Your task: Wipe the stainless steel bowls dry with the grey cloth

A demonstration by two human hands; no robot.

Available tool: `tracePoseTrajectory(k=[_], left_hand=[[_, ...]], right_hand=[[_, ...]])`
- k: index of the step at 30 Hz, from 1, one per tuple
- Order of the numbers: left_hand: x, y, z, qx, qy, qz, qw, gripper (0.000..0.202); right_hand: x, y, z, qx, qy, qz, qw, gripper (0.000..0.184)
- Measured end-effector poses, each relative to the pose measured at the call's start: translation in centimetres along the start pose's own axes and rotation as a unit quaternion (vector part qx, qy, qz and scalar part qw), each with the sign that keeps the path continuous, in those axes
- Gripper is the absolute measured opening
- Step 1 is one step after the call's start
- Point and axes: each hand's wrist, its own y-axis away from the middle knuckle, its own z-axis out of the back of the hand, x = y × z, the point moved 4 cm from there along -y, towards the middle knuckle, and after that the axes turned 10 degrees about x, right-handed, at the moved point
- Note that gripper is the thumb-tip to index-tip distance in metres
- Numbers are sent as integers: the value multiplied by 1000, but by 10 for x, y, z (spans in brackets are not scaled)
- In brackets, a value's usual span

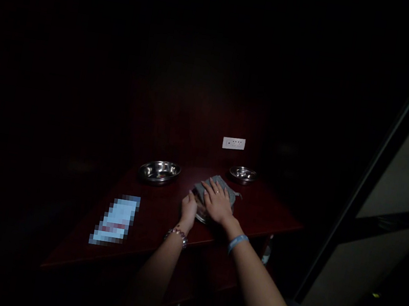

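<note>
On a dark red table (164, 208), we see a shiny metal bowl (159, 171) left of the fingers (212, 186) and a smaller bowl (243, 174) beyond them, right. Past the fingers, a white wall socket (233, 143); nearer us, left, a blurred pale-blue item (116, 220); lower right, a bottle (267, 252).

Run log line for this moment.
left hand: at round silver dish | right hand: spread on grey cloth | beyond: left silver bowl, right silver bowl | surface: dark red table
</note>
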Motion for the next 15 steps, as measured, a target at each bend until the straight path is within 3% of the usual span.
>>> tracePoseTrajectory(k=[4, 8, 15], left_hand=[[1, -1, 5, -26, 4, 15, 1000, 43], [5, -3, 13, -83, 45, 37, 995, 44], [8, -5, 17, -129, 173, 88, 973, 39]], right_hand=[[-30, 3, -7, -37, -41, -44, 998, 52], [-57, 25, -28, -84, -161, -71, 981, 59], [-56, 37, -42, -33, -155, -28, 987, 66]])
